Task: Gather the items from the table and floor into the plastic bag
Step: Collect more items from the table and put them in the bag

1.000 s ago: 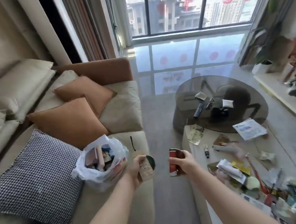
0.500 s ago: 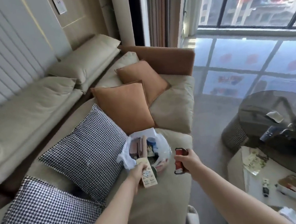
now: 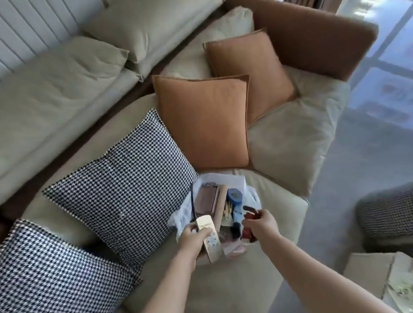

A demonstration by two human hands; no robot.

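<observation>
A white plastic bag (image 3: 230, 179) sits open on the sofa seat, holding pinkish packets, a blue roll and several other items. My left hand (image 3: 190, 236) grips a beige card-like packet (image 3: 209, 239) with a thin dark cord sticking up, right over the bag's left rim. At the bag's right rim my right hand (image 3: 261, 223) holds a red and dark object (image 3: 250, 225), partly hidden by my fingers.
Two houndstooth cushions (image 3: 125, 187) lie left of the bag, two orange cushions (image 3: 204, 121) behind it. The beige sofa (image 3: 290, 148) ends at a brown armrest. A woven stool (image 3: 387, 212) and a table corner with a paper (image 3: 412, 288) are at the lower right.
My view has swung left and down from the table to the sofa. Both hands have carried their items over to the bag and now sit at its opening.
</observation>
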